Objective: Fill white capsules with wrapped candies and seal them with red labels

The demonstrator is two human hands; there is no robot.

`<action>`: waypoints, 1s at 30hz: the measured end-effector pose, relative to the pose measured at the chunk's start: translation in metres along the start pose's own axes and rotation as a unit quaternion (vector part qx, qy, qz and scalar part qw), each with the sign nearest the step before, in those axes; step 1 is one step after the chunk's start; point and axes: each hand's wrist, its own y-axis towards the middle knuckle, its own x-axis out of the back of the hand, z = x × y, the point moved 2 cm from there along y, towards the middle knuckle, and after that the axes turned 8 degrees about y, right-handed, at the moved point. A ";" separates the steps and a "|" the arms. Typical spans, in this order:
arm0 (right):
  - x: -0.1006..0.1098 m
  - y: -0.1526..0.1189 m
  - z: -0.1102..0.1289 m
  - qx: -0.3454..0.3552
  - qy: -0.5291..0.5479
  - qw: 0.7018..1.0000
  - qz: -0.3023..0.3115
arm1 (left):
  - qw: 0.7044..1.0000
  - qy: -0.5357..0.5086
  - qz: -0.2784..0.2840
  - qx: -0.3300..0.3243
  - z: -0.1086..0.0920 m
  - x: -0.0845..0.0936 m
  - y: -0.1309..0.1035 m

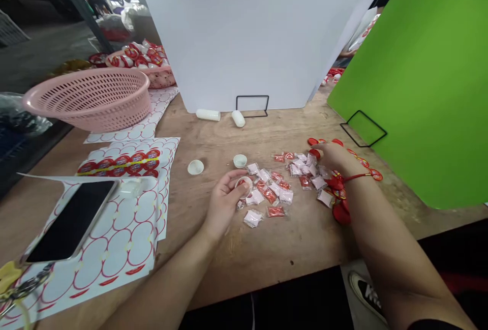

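Note:
My left hand (227, 193) holds a small white cup (244, 182) by its rim between thumb and fingers, with something red inside. Beside it lie small clear packets, some white (252, 218) and some red (276, 211). Two more white cups stand behind, one at the left (195, 167) and one nearer the middle (240, 161). On the right, my right hand (330, 154) reaches over a pile of pale packets (304, 165) and round red stickers (373, 174); its fingers pinch a red round piece (315, 153).
Pink basket (95, 98) at the left; a phone (72, 220) on sticker sheets (133, 233). White cup stacks (208, 115) lie before a white panel (244, 35). A green panel (427, 91) and wire stand (364, 129) are at the right.

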 end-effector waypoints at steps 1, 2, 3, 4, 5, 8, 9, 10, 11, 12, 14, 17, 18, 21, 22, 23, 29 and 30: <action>-0.003 0.002 -0.002 -0.003 0.000 1.000 0.013 | 1.000 -0.009 0.010 0.000 0.000 -0.001 0.000; -0.005 0.005 -0.002 -0.008 0.002 1.000 0.024 | 1.000 -0.018 0.018 0.000 0.001 -0.001 0.000; -0.006 0.007 -0.001 -0.016 0.004 0.999 0.032 | 0.999 -0.025 0.023 -0.002 0.001 -0.002 0.000; -0.006 0.010 0.000 -0.023 0.003 0.999 0.037 | 0.999 -0.028 0.027 -0.002 0.002 -0.002 0.000; -0.006 0.012 0.001 -0.032 0.000 0.999 0.038 | 0.999 -0.029 0.028 -0.002 0.003 -0.002 0.001; 0.003 0.014 0.002 -0.064 -0.009 0.998 0.027 | 0.999 -0.018 0.017 -0.020 0.005 -0.001 0.002; 0.008 0.012 0.002 -0.074 -0.009 0.997 0.012 | 0.999 -0.011 0.012 -0.029 0.005 0.000 0.002; 0.013 0.009 0.004 -0.085 -0.007 0.996 -0.012 | 0.999 -0.003 0.007 -0.038 0.006 0.001 0.002; 0.018 0.005 0.008 -0.096 -0.007 0.995 -0.038 | 0.999 0.003 0.005 -0.045 0.007 0.002 0.003; 0.022 -0.001 0.014 -0.103 -0.004 0.992 -0.070 | 0.999 0.007 0.005 -0.048 0.007 0.003 0.003; 0.028 -0.018 0.038 -0.092 0.041 0.984 -0.148 | 0.999 0.001 0.006 -0.048 0.008 0.004 0.004; 0.023 -0.052 0.101 0.083 0.234 0.944 -0.217 | 0.999 -0.017 -0.007 -0.051 0.006 0.004 0.005; 0.017 -0.063 0.126 0.186 0.289 0.919 -0.192 | 0.998 -0.024 -0.015 -0.052 0.004 0.004 0.005; -0.006 -0.088 0.186 0.362 0.320 0.863 -0.149 | 0.996 -0.059 -0.048 -0.046 -0.003 0.006 0.007; -0.013 -0.092 0.198 0.386 0.313 0.856 -0.144 | 0.994 -0.074 -0.064 -0.041 -0.005 0.008 0.007; -0.020 -0.094 0.206 0.400 0.311 0.850 -0.142 | 0.992 -0.088 -0.082 -0.037 -0.008 0.009 0.008; -0.050 -0.086 0.210 0.428 0.356 0.819 -0.138 | 0.986 -0.103 -0.125 -0.042 -0.008 0.016 0.013; -0.054 -0.085 0.210 0.430 0.358 0.817 -0.140 | 0.987 -0.098 -0.124 -0.043 -0.006 0.016 0.014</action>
